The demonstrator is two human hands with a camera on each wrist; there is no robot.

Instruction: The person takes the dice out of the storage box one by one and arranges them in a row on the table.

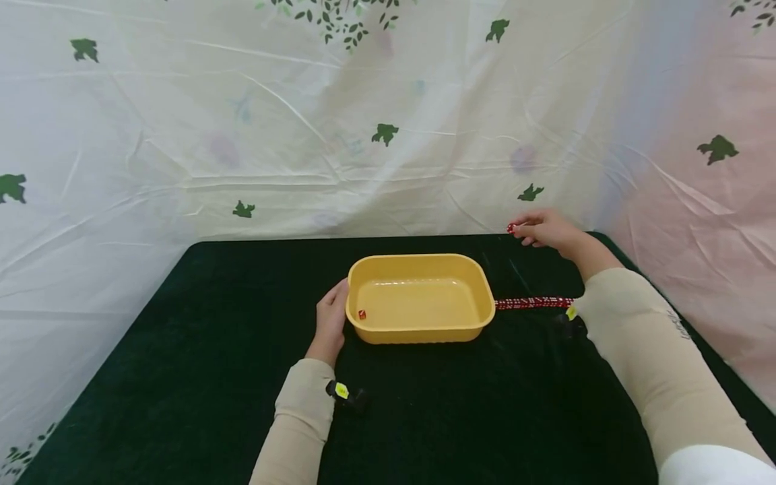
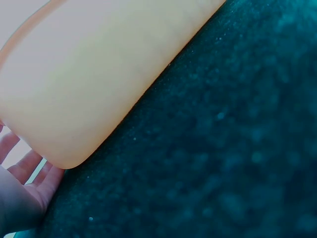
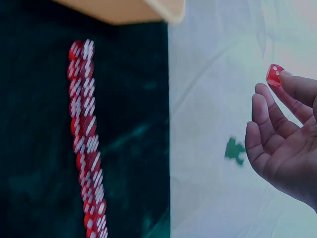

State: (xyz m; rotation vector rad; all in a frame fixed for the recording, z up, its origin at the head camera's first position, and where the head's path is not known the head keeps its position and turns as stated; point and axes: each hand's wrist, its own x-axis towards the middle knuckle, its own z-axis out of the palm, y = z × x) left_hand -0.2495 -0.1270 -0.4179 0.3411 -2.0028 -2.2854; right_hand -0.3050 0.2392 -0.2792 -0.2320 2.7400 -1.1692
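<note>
My right hand (image 1: 548, 229) is raised over the far right of the table and pinches a red die (image 3: 275, 75) with white dots between thumb and index finger. Its other fingers (image 3: 261, 111) are loosely bent. A yellow plastic tub (image 1: 421, 330) stands at the middle of the table. One small red die (image 1: 362, 314) lies inside, near its left wall. Against the tub's left end rests my left hand (image 1: 331, 316); in the left wrist view its fingers (image 2: 48, 184) reach along the outside wall, under the rim.
To the right of the tub runs a long row of red dice (image 1: 533, 303), two abreast in the right wrist view, partly hidden by my right sleeve. A dark green cloth (image 1: 200, 350) covers the table. Behind hangs a pale curtain (image 1: 303, 148) with green leaf shapes.
</note>
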